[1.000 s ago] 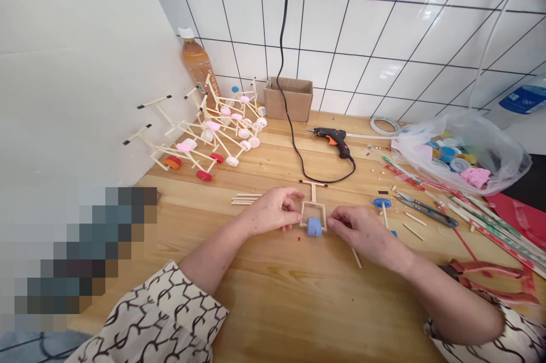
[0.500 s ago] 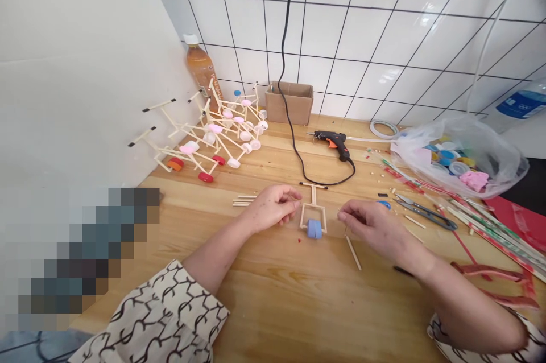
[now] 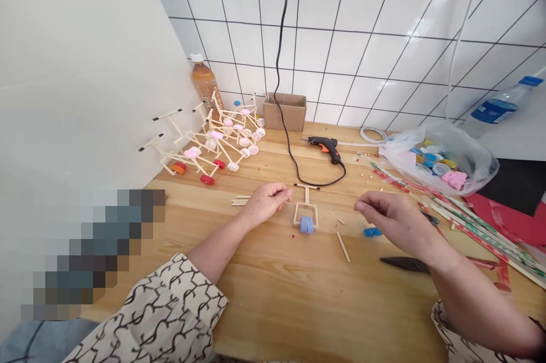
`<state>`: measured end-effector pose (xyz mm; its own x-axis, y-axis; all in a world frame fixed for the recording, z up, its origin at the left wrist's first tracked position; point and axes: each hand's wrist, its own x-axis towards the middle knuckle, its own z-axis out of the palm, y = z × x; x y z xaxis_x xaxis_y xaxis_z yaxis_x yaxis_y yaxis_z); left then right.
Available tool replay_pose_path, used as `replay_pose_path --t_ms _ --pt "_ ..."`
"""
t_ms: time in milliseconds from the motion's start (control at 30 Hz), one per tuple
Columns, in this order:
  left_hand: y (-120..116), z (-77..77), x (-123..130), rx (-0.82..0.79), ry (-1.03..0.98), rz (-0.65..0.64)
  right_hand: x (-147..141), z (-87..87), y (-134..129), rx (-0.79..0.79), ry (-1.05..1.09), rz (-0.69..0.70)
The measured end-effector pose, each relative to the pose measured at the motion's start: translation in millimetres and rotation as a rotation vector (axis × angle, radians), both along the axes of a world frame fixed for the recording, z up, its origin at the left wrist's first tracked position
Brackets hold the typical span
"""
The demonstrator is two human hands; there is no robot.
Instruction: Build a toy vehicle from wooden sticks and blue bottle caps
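A small wooden stick frame (image 3: 316,216) with a T-shaped, black-tipped handle lies flat on the table, and a blue cap wheel (image 3: 306,225) sits at its near end. Just left of the frame is my left hand (image 3: 268,203), its fingers curled together near the handle; whether anything small is between them is hidden. My right hand (image 3: 386,216) hovers to the right, thumb and fingertips pinched, their contents too small to make out. Beneath it lies a blue cap (image 3: 372,231). A loose stick (image 3: 343,246) rests between the frame and my right hand.
Finished stick models (image 3: 205,141) with cap wheels stand at the back left by a bottle (image 3: 205,81). A cardboard box (image 3: 285,112), a corded glue gun (image 3: 325,147) and a tape roll (image 3: 372,135) are behind. Right: a bag of caps (image 3: 439,161), sticks and pliers (image 3: 405,263).
My right hand has moved right, away from the frame, uncovering small scraps and the dark pliers tip. My left hand has shifted slightly away from the frame. The camera view has also shifted.
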<state>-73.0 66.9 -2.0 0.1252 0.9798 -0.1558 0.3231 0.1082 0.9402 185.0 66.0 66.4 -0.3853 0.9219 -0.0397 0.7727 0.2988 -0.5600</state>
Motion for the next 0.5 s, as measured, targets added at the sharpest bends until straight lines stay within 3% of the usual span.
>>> replay_pose_path --t_ms 200,500 --pt "1 -5.1 1 0.009 -0.014 0.028 -2 -9.3 -8 0.093 -0.088 0.081" --pt "-1 -4.5 4 0.009 0.01 -0.002 -20 -38.0 -12 0.058 -0.116 0.12"
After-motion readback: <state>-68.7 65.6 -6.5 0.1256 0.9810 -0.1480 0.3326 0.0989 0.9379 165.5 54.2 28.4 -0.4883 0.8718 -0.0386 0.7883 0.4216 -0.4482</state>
